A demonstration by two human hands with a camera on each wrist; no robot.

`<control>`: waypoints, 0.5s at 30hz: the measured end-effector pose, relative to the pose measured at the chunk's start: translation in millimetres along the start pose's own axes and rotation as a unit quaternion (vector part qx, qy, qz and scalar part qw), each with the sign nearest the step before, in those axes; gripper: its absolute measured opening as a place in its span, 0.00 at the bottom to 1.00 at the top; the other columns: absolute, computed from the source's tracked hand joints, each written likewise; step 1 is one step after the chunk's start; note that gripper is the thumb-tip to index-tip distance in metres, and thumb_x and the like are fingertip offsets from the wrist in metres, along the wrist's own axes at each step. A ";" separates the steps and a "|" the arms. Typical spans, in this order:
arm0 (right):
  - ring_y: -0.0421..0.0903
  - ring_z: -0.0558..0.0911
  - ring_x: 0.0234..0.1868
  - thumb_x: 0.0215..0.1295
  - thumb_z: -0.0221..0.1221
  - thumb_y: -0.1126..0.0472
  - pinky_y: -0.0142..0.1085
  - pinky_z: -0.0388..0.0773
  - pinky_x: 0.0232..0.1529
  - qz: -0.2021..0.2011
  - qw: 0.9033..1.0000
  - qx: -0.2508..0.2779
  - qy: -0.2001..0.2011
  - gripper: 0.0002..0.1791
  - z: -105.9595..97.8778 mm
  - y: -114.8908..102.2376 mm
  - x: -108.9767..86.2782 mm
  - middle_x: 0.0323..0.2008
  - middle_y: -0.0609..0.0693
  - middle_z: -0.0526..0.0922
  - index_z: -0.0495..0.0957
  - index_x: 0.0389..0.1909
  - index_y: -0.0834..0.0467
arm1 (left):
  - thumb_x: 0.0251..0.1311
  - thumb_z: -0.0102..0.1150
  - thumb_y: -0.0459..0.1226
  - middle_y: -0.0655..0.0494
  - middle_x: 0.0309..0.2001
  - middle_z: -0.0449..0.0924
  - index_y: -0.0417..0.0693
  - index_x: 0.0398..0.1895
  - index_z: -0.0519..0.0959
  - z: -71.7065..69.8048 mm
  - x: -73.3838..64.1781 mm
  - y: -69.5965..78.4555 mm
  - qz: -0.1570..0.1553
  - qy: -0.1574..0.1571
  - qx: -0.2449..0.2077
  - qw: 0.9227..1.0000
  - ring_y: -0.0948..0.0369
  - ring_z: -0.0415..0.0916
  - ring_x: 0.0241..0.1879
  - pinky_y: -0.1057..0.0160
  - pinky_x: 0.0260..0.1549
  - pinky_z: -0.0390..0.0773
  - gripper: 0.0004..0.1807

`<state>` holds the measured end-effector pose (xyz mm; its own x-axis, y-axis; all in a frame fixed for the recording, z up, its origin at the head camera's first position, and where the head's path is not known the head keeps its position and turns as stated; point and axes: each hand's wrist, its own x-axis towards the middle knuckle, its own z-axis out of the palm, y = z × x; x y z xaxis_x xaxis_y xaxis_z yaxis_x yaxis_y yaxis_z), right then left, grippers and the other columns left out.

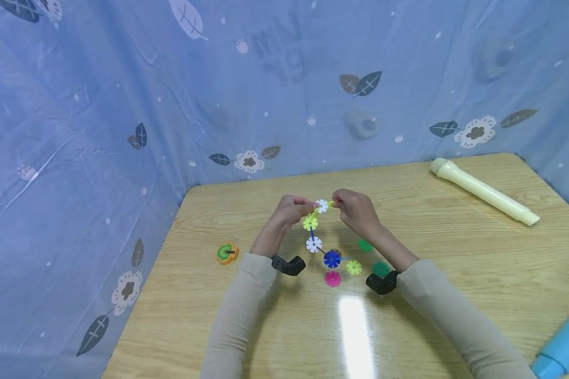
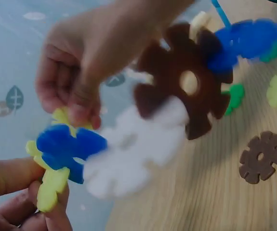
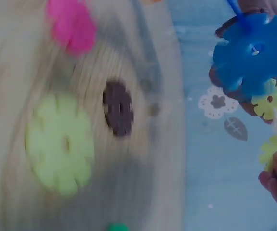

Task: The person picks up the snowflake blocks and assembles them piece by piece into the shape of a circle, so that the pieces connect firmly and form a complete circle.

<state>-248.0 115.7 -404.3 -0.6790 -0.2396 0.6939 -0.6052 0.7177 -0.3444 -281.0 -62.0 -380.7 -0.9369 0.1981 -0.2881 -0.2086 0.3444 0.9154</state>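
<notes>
A chain of notched plastic snowflake discs hangs between and below both hands in the head view. My left hand [image 1: 290,210] pinches a yellow disc [image 2: 54,187] near the chain's upper end. Opposite it, my right hand [image 1: 359,211] grips another yellow disc [image 3: 274,147] between thumb and fingers. A white disc [image 1: 322,206] shows between the hands. Lower down follow a yellow disc [image 1: 310,223], a blue disc seen edge-on [image 1: 312,233], a white disc [image 1: 314,244], a brown disc [image 2: 177,72] and a dark blue disc [image 1: 332,259].
Around the chain's lower end are a pink disc [image 1: 333,279], a yellow-green disc [image 1: 354,267], green discs [image 1: 381,269] and a loose brown disc [image 2: 261,157]. An orange tree piece [image 1: 227,253] lies left. At right are a cream microphone-shaped object [image 1: 483,192] and a blue object [image 1: 564,337].
</notes>
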 end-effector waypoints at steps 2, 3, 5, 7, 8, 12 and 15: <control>0.49 0.81 0.24 0.48 0.62 0.78 0.38 0.76 0.23 -0.025 0.999 -0.019 -0.004 0.07 -0.9 -0.7 0.2 0.25 0.57 0.83 0.77 0.26 0.65 | 0.55 0.60 0.34 0.50 0.44 0.82 0.40 0.33 0.82 2.9 -1.4 0.2 0.010 0.009 0.002 1.000 0.59 0.76 0.42 0.63 0.35 0.70 0.06; 0.49 0.81 0.24 0.48 0.62 0.78 0.38 0.76 0.23 -0.035 0.999 -0.030 -0.007 0.08 -1.0 -0.9 0.2 0.26 0.57 0.83 0.77 0.26 0.64 | 0.54 0.60 0.34 0.49 0.44 0.82 0.39 0.33 0.82 4.2 -1.9 0.0 0.015 0.014 0.005 1.000 0.58 0.77 0.43 0.63 0.37 0.71 0.06; 0.49 0.81 0.24 0.46 0.63 0.78 0.38 0.76 0.22 -0.048 0.998 -0.046 -0.016 0.09 -1.4 -1.0 -0.1 0.26 0.56 0.84 0.77 0.27 0.64 | 0.54 0.60 0.32 0.47 0.43 0.83 0.37 0.34 0.82 6.6 -2.0 -1.3 0.028 0.018 0.007 0.999 0.57 0.77 0.44 0.60 0.42 0.73 0.07; 0.49 0.81 0.24 0.46 0.64 0.77 0.37 0.75 0.21 -0.054 0.996 -0.059 -0.027 0.08 -1.8 -0.1 -0.8 0.25 0.56 0.83 0.77 0.26 0.64 | 0.54 0.60 0.33 0.46 0.41 0.83 0.35 0.34 0.82 8.5 -1.3 -3.8 0.041 0.016 0.022 0.999 0.57 0.77 0.43 0.57 0.49 0.73 0.08; 0.49 0.81 0.24 0.47 0.64 0.76 0.37 0.76 0.22 -0.056 0.996 -0.063 -0.032 0.08 -2.1 0.5 -0.9 0.26 0.56 0.83 0.77 0.26 0.64 | 0.54 0.60 0.33 0.46 0.40 0.83 0.35 0.33 0.82 8.9 -0.9 -5.6 0.046 0.017 0.030 0.998 0.57 0.77 0.42 0.55 0.50 0.73 0.08; 0.47 0.79 0.24 0.52 0.63 0.71 0.36 0.74 0.22 -0.067 0.994 -0.057 -0.059 0.04 -4.5 4.0 1.2 0.25 0.53 0.82 0.77 0.28 0.62 | 0.54 0.63 0.38 0.48 0.33 0.84 0.39 0.29 0.84 7.4 -0.3 -11.7 0.085 0.033 0.096 0.991 0.57 0.77 0.37 0.62 0.39 0.75 0.09; 0.46 0.78 0.25 0.55 0.61 0.70 0.37 0.74 0.24 -0.064 0.995 -0.026 -0.074 0.03 -7.4 7.0 5.8 0.27 0.53 0.81 0.77 0.30 0.62 | 0.55 0.62 0.42 0.51 0.29 0.85 0.44 0.29 0.85 5.6 -3.1 -8.9 0.157 0.075 0.174 0.969 0.59 0.77 0.30 0.68 0.28 0.71 0.10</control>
<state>-253.1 124.2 -398.0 -0.6546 -0.4217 0.6274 -0.6703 0.7075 -0.2238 -274.6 -60.5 -389.5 -0.9747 0.2161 0.0566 0.1752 0.5824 0.7938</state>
